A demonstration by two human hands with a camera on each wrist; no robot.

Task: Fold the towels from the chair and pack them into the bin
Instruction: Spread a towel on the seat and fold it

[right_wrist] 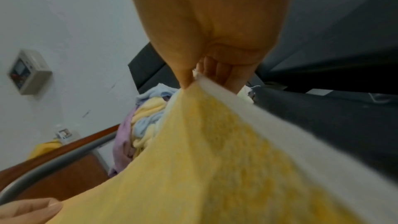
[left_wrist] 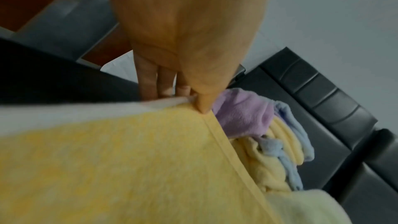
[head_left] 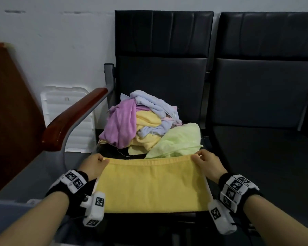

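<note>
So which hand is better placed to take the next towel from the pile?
Probably the right hand: it pinches the yellow towel right beside the green towel, the nearest in the pile. The left hand is farther away.

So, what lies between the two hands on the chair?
Only the yellow towel, stretched flat from the left hand to the right hand, each pinching one corner; the head view shows it.

**Yellow towel stretched flat, pile behind**

The yellow towel [head_left: 150, 185] is spread taut at the front of the black chair [head_left: 167, 71] seat; behind it a crumpled towel pile [head_left: 146, 125] of purple, pale blue, yellow and light green lies on the seat.
</note>
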